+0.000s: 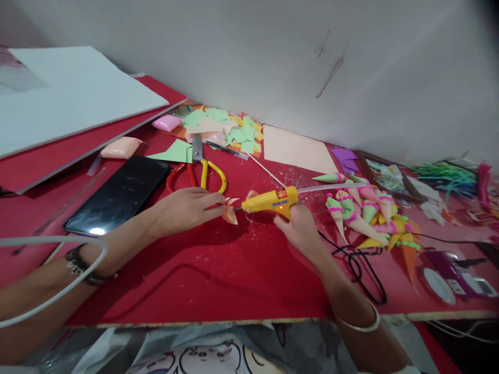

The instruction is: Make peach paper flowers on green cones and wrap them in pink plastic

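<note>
My right hand [298, 226] is wrapped round the handle of a yellow hot glue gun [268, 201], whose nozzle points left. A clear glue stick [331, 187] sticks out of its back end. In the fingers of my left hand [191, 210] is a small peach paper flower piece [230, 212], right at the nozzle tip. Scissors [198, 156] with one red and one yellow handle lie just beyond my left hand. Nearer the left, a black phone [117, 195] rests face up beside my forearm.
Colourful paper cones [366, 208] are heaped at the right, near a coiled black cable [358, 272] and a purple power strip [460, 275]. Paper scraps [222, 124], a pen [226, 149] and a peach sheet [294, 148] lie toward the wall. A white board [78, 98] stands at left.
</note>
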Motion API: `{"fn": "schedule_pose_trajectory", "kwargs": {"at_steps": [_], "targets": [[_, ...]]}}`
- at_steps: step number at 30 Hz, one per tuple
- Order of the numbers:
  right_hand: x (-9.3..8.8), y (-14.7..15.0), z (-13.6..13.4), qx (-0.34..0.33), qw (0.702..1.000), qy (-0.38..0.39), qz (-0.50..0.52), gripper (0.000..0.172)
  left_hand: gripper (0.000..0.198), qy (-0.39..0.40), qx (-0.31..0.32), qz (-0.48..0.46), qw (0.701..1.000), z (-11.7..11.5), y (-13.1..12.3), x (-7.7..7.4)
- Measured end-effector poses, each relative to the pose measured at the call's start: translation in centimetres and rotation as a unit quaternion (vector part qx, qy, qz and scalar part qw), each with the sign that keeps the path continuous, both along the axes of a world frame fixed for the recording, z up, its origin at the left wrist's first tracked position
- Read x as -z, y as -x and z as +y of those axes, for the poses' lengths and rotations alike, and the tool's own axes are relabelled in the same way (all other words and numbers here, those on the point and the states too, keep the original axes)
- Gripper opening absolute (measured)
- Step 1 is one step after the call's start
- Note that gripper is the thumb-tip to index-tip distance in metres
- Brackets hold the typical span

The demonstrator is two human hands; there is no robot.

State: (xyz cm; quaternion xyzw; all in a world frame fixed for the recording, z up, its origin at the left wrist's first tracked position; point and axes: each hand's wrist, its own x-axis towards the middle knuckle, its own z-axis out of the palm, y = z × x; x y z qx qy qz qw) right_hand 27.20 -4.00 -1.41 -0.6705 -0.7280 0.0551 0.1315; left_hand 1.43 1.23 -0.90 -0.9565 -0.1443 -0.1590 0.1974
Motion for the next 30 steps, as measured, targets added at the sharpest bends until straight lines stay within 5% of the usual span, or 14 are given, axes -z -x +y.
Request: {"fn": "schedule_pose_trajectory", "kwargs": {"at_steps": [30], "targets": [[0.68, 0.26, 0.17, 0.01, 1.0, -0.01, -0.028, 0.018, 0.029, 0.051, 0.012, -0.036, 0.998, -0.13, 0.02, -0.13]]}}
